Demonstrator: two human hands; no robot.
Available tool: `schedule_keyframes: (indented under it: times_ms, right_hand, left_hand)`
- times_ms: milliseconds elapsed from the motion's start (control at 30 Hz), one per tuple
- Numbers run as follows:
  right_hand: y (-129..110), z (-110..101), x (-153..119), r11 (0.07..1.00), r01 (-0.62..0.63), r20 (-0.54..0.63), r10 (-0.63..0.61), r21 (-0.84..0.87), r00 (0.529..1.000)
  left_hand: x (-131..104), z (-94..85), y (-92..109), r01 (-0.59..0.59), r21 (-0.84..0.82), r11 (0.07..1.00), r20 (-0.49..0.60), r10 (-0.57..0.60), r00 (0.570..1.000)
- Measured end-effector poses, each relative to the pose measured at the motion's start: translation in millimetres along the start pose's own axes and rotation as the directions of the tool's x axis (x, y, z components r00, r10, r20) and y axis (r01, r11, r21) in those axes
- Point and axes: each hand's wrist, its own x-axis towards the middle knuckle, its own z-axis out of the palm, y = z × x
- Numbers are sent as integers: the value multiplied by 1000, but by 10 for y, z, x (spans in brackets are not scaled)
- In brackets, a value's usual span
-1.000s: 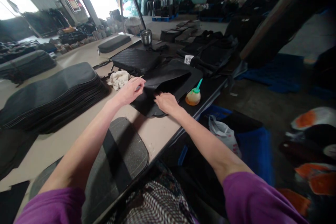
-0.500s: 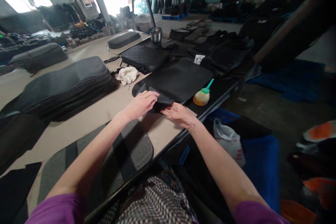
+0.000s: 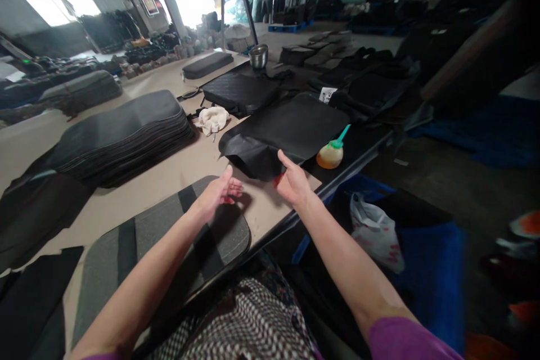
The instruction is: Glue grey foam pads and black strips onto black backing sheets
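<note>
A black sheet [image 3: 287, 124] lies flat on the work table, and its near left part is a loose, creased flap [image 3: 251, 156]. My left hand [image 3: 221, 194] hovers over the grey panel's top edge with its fingers apart, holding nothing. My right hand [image 3: 292, 181] is at the near edge of the flap, thumb raised and fingers apart. Whether its fingertips touch the flap is hard to tell. Below my left hand lies a grey panel [image 3: 158, 225] with dark strips across it. A round bottle [image 3: 330, 154] with a green nozzle stands right of the sheet.
To the left is a tall stack of dark panels [image 3: 122, 132]. A white cloth [image 3: 212, 120] lies near the sheet. Farther back are a black padded piece [image 3: 240, 91] and a metal bowl [image 3: 258, 57]. A plastic bag [image 3: 377, 230] and blue crate [image 3: 432, 270] sit off the table's right edge.
My left hand has let go of the black flap and moved down and left, its fingers now apart. My right hand's grip has loosened at the flap's edge. The view has shifted slightly.
</note>
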Motion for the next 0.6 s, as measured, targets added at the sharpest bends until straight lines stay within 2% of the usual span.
schedule_keyframes:
  times_ms: [33,100,167,233,333,400,467,533,600]
  right_hand:
    - [15,24,-39,1000,9,-2,-8,28,1000]
    - [75,79,-120,996,27,-13,-26,90,1000]
    - [162,129,-190,991,33,-17,-31,131,999]
    - [253,162,-239,989,27,-18,-24,146,1000]
    - [351,188,-279,993,-1,-13,3,121,1000]
    - [384,199,-297,998,-9,23,7,60,1000]
    - [400,198,-308,997,30,105,-22,-77,994]
    - [405,171,-305,969,89,159,-53,-230,986]
    - [397,111,-288,933,120,125,-81,-339,989]
  left_hand:
    - [13,16,-6,68,-105,992,69,-61,996]
    - [70,53,31,60,-252,966,77,-42,996]
    - [134,85,108,-62,-318,946,-36,53,998]
    - [171,106,183,-168,-331,929,-160,120,980]
    - [161,130,222,-248,-358,900,-238,169,956]
    - [128,130,212,-293,-374,880,-276,196,941]
    - [80,88,212,-350,-374,859,-329,230,916]
    - [9,-17,249,-388,-358,849,-356,260,898]
    - [-99,-180,317,-400,-330,855,-366,274,889]
